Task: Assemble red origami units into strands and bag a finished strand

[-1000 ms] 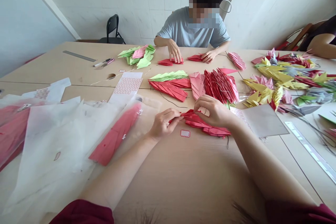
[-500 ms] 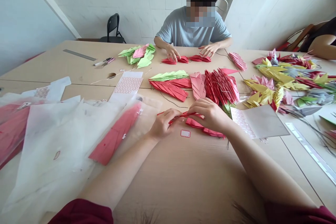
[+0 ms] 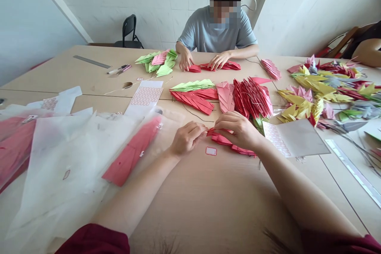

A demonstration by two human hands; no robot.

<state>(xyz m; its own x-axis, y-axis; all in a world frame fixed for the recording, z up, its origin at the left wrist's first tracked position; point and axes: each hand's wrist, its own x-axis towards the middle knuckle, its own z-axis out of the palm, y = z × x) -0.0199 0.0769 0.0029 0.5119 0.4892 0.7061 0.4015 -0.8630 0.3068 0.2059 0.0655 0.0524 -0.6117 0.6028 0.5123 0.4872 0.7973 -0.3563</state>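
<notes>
Over the near middle of the table, my right hand (image 3: 239,129) is closed on a folded red paper piece (image 3: 211,131), which is mostly covered by the fingers. At its left end the fingertips of my left hand (image 3: 188,138) are pinched together. Beneath and beside my right hand lie more folded red paper strips (image 3: 242,150). A small red-bordered white label (image 3: 211,151) lies on the table below the hands. Just beyond them are red folded strips (image 3: 193,101), a green pleated piece (image 3: 193,85), a pink one (image 3: 225,96) and a thick red stack (image 3: 251,97).
Translucent plastic bags (image 3: 68,158) with red paper cover the left side. Label sheets (image 3: 147,97) and a booklet (image 3: 297,138) flank the work. Colourful paper flowers (image 3: 321,83) fill the right, near a ruler (image 3: 354,172). Opposite, a person (image 3: 218,31) handles red pieces (image 3: 208,67).
My left hand has shifted slightly, and the red end that stuck out left of it no longer shows. Across the table, the person's hand on the right has slid left along the red pieces.
</notes>
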